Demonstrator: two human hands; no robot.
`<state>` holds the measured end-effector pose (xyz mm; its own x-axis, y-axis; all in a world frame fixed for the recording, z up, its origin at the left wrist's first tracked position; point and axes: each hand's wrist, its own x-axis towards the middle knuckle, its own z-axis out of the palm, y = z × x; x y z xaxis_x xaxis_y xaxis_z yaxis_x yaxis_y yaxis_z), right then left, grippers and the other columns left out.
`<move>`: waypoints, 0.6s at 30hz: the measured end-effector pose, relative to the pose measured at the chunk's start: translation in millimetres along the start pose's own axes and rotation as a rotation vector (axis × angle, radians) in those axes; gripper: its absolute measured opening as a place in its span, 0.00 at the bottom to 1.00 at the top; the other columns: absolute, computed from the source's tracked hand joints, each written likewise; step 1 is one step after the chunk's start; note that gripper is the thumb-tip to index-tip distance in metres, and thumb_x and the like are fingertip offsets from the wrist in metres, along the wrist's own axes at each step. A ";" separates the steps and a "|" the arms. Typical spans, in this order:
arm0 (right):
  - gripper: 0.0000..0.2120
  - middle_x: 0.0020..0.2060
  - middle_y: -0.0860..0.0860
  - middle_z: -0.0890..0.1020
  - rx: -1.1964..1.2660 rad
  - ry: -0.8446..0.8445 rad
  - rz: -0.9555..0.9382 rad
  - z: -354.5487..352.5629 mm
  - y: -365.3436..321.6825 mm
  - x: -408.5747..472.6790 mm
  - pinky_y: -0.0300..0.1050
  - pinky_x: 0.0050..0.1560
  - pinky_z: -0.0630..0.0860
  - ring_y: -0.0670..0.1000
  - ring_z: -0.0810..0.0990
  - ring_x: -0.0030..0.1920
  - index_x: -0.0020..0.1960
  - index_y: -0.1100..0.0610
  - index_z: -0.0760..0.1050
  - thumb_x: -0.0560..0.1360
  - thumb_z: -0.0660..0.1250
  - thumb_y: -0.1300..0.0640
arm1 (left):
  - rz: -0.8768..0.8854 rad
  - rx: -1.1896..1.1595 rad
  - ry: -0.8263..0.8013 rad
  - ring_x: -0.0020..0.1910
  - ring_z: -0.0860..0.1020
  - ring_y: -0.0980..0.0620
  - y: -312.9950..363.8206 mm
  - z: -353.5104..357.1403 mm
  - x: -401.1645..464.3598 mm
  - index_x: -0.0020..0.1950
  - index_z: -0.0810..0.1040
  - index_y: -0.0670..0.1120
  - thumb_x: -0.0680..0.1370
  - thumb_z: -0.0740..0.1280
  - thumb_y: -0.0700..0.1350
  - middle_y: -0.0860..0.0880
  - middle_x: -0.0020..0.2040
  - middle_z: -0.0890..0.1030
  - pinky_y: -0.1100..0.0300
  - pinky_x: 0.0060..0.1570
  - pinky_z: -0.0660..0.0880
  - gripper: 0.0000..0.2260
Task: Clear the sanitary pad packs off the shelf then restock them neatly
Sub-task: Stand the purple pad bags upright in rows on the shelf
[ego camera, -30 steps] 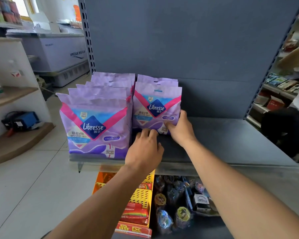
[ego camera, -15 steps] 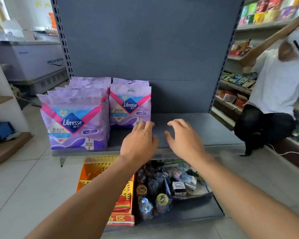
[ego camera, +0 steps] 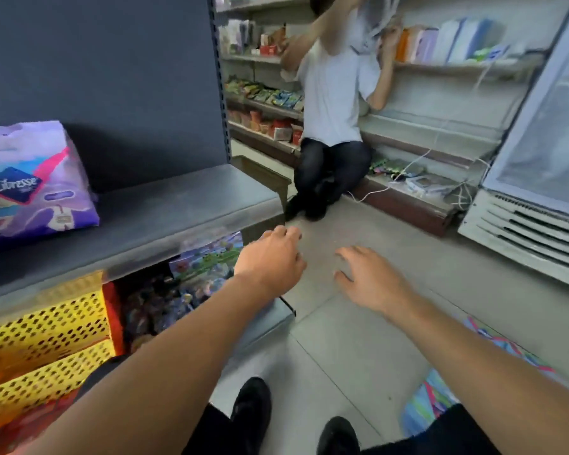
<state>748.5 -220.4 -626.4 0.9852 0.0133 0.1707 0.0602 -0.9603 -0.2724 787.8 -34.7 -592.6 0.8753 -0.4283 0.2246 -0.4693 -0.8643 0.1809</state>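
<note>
You are part way through the job — some sanitary pad packs [ego camera: 30,185] already stand on the grey shelf [ego camera: 178,205], at its far left, and most of the shelf to their right is bare. That bare part looks like the room left to fill, so I think more packs have to go up. Near your right arm, on the floor [ego camera: 358,339], lies a striped bag [ego camera: 440,399]; I cannot tell what is inside. Your left hand [ego camera: 270,261] hangs in the air past the right end of the shelf with loose fingers, holding nothing. Your right hand [ego camera: 372,277] hangs over the floor with its fingers spread — it holds nothing too. The pack you can see best is soft and puffy, purple with a pink stripe and a dark blue diamond label. It stands upright, leaning a little, with its front facing you.
</note>
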 end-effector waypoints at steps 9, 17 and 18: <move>0.18 0.57 0.58 0.79 0.061 -0.229 0.495 30.7 135.1 -50.3 0.49 0.56 0.74 0.60 0.77 0.58 0.64 0.57 0.70 0.76 0.62 0.52 | 0.165 -0.173 -0.265 0.62 0.74 0.43 92.4 108.9 64.7 0.68 0.67 0.49 0.79 0.59 0.51 0.47 0.65 0.73 0.52 0.55 0.71 0.17; 0.25 0.64 0.59 0.75 0.181 -0.297 0.755 128.8 255.4 -30.5 0.46 0.60 0.72 0.59 0.74 0.64 0.73 0.58 0.63 0.79 0.62 0.50 | 0.156 -0.230 -0.437 0.62 0.74 0.46 140.0 262.1 137.9 0.67 0.68 0.49 0.80 0.59 0.51 0.49 0.66 0.74 0.52 0.57 0.71 0.17; 0.25 0.64 0.59 0.75 0.204 -0.289 0.784 143.5 271.0 -23.4 0.46 0.60 0.72 0.59 0.74 0.64 0.73 0.57 0.63 0.79 0.62 0.50 | 0.154 -0.228 -0.458 0.62 0.74 0.46 143.9 283.4 148.1 0.67 0.68 0.50 0.80 0.59 0.51 0.49 0.65 0.74 0.53 0.57 0.71 0.17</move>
<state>764.8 -441.0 -840.0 0.7548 -0.5357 -0.3784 -0.6545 -0.6535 -0.3803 883.0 -297.3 -804.7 0.7317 -0.6609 -0.1670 -0.5650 -0.7251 0.3936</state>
